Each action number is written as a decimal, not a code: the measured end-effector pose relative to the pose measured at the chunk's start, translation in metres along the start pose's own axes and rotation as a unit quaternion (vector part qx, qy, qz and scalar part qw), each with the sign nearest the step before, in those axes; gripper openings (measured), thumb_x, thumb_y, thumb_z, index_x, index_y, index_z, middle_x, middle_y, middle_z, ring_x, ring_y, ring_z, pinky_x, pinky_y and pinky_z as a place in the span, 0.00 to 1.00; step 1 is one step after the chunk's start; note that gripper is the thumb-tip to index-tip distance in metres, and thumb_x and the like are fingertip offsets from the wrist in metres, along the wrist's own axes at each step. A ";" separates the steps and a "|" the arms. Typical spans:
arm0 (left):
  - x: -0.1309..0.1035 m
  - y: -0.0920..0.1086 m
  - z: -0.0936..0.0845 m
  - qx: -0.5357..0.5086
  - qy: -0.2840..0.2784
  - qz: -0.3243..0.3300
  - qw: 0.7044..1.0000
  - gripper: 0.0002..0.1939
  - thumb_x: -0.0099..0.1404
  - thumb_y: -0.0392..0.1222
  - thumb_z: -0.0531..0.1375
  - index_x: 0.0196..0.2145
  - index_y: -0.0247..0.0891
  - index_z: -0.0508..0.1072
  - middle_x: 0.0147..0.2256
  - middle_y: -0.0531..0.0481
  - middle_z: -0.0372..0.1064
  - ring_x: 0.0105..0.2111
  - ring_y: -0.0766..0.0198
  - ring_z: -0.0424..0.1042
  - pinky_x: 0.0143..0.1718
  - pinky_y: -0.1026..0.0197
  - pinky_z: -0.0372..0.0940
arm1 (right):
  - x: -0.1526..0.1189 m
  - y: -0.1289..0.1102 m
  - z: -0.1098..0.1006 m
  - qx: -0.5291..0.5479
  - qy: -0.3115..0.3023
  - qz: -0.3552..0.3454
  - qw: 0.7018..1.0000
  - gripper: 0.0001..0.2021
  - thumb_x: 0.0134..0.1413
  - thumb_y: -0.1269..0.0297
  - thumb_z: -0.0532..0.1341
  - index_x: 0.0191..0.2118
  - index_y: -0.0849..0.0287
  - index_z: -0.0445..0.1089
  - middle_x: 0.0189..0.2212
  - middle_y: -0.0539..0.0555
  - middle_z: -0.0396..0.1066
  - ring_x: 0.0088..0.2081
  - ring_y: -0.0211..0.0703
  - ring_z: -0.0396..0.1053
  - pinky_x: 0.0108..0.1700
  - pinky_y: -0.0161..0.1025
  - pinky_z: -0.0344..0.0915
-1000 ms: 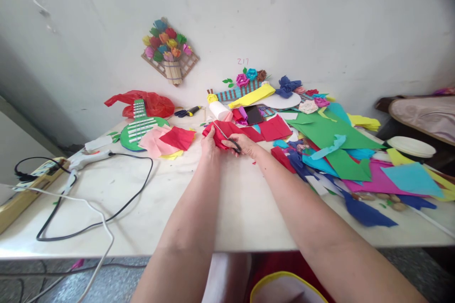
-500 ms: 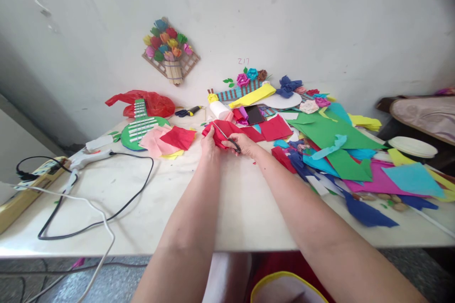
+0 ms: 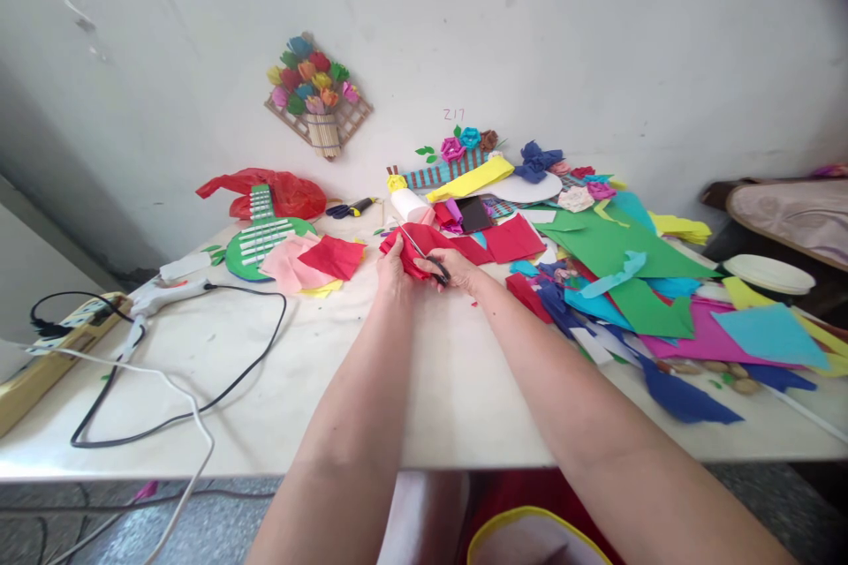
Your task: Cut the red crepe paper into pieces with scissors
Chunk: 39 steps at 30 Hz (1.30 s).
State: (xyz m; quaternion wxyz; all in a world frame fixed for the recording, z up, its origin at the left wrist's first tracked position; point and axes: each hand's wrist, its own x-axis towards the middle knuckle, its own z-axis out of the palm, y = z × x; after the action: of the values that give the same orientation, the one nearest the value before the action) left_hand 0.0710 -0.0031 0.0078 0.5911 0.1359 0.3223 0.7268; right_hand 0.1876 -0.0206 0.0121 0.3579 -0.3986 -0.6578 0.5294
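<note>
My left hand point(image 3: 393, 269) is closed on a folded piece of red crepe paper point(image 3: 412, 249), its thumb on top near the left end. In my right hand point(image 3: 452, 269) is a pair of scissors point(image 3: 438, 270) with black handles, fingers through the loops. The blades lie across the red paper and point up and left, towards my left thumb. More red paper point(image 3: 510, 240) stretches out to the right behind my hands. Left of them lie pink paper point(image 3: 286, 263) and a red paper piece point(image 3: 333, 258).
A green paper guitar shape point(image 3: 242, 260) lies on the left, near a glue gun point(image 3: 169, 296) with a looping black cable point(image 3: 278, 327). Coloured paper sheets point(image 3: 662, 247) pile up on the right. A flower decoration point(image 3: 318, 97) hangs on the wall.
The scissors and red paper have shifted very slightly, and the blades look a little wider apart. My left hand has moved slightly right; nothing has been let go.
</note>
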 end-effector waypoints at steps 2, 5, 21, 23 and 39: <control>0.001 -0.001 0.000 -0.006 0.003 0.003 1.000 0.06 0.58 0.38 0.61 0.30 0.33 0.68 0.25 0.46 0.71 0.25 0.59 0.73 0.33 0.52 0.70 | 0.001 0.000 0.000 0.001 0.003 -0.002 1.000 0.15 0.42 0.58 0.66 0.23 0.60 0.59 0.12 0.46 0.63 0.12 0.31 0.60 0.13 0.27 0.56; 0.002 -0.002 0.000 -0.017 0.010 0.015 1.000 0.04 0.57 0.36 0.61 0.29 0.33 0.68 0.25 0.47 0.71 0.25 0.60 0.73 0.33 0.53 0.70 | 0.005 0.001 0.001 0.004 0.010 -0.005 1.000 0.15 0.42 0.58 0.65 0.23 0.60 0.59 0.12 0.46 0.63 0.12 0.32 0.60 0.12 0.27 0.56; 0.002 -0.001 0.001 -0.032 0.013 0.036 0.999 0.04 0.56 0.34 0.62 0.27 0.33 0.69 0.24 0.48 0.71 0.24 0.61 0.73 0.31 0.55 0.70 | 0.004 -0.003 0.009 0.024 0.030 -0.037 0.999 0.15 0.41 0.60 0.66 0.21 0.59 0.58 0.11 0.44 0.61 0.11 0.31 0.58 0.11 0.27 0.56; 0.001 0.000 0.001 -0.030 0.015 0.029 0.999 0.04 0.55 0.34 0.62 0.27 0.34 0.69 0.23 0.48 0.71 0.24 0.61 0.72 0.30 0.56 0.70 | 0.003 -0.003 0.009 0.019 0.035 -0.039 0.998 0.15 0.40 0.60 0.66 0.21 0.59 0.58 0.11 0.44 0.61 0.11 0.31 0.58 0.11 0.27 0.56; 0.011 -0.007 -0.004 -0.014 -0.008 0.038 0.999 0.06 0.53 0.35 0.64 0.29 0.33 0.70 0.26 0.46 0.72 0.27 0.60 0.74 0.33 0.56 0.70 | 0.006 0.000 0.003 0.010 0.032 -0.014 0.999 0.15 0.41 0.59 0.65 0.21 0.59 0.59 0.12 0.45 0.61 0.11 0.32 0.59 0.10 0.28 0.56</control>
State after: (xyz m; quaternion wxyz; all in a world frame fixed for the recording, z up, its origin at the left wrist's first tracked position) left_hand 0.0716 0.0064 -0.0017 0.5677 0.1454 0.3023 0.7518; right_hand 0.1821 -0.0165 0.0121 0.3901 -0.4026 -0.6464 0.5177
